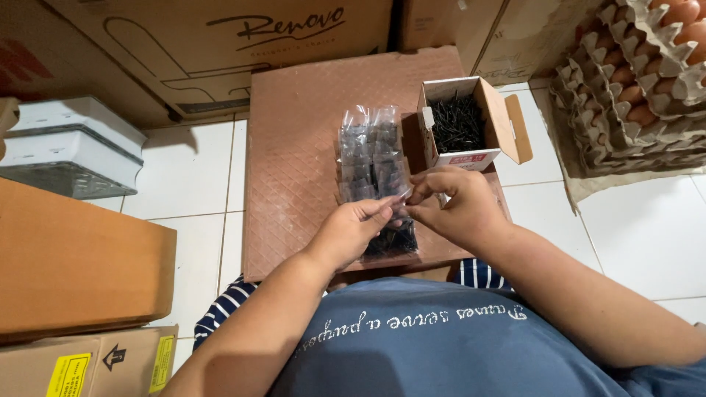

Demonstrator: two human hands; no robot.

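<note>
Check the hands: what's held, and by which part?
Both hands pinch one small clear plastic bag by its top edge: left hand on the left side of the mouth, right hand on the right. The bag's dark contents hang below, over the brown board.

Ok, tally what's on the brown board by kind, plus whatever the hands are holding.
Open box of black screws: 1
Strip of clear packets holding screws: 1
Small clear bag pinched between left hand and right hand: 1
Total: 3
</note>
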